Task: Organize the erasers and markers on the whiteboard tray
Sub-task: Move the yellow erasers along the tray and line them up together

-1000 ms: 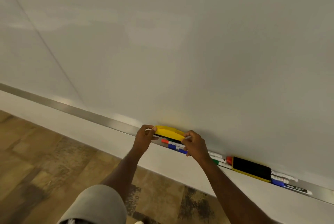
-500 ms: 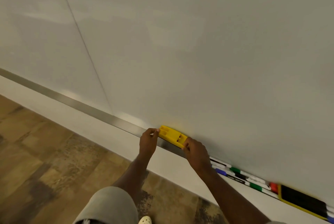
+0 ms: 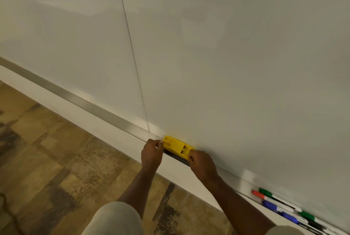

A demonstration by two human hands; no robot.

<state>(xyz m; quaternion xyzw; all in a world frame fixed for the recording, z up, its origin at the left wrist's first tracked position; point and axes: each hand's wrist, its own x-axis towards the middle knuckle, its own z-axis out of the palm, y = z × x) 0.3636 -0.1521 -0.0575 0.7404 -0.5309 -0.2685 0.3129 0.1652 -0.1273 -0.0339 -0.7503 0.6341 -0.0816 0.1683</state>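
Note:
A yellow eraser point(image 3: 177, 147) with a dark felt underside lies along the metal whiteboard tray point(image 3: 98, 110), against the board. My left hand point(image 3: 152, 153) pinches its left end and my right hand point(image 3: 201, 162) grips its right end. Further right on the tray lie several markers: a red-capped one point(image 3: 258, 194), a green-capped one point(image 3: 265, 192) and a blue-capped one point(image 3: 269, 205), with more green and blue ones behind them toward the frame's edge.
The large whiteboard point(image 3: 208, 54) fills the upper view, with a vertical panel seam point(image 3: 132, 54). Below the tray runs a white wall strip point(image 3: 85, 121), then a brown wood-pattern floor point(image 3: 47, 159). My knee in light trousers point(image 3: 115, 219) shows at the bottom.
Both hands carried the yellow eraser leftward along the tray, away from the markers. The black-faced eraser at the right has left the view as my head turned.

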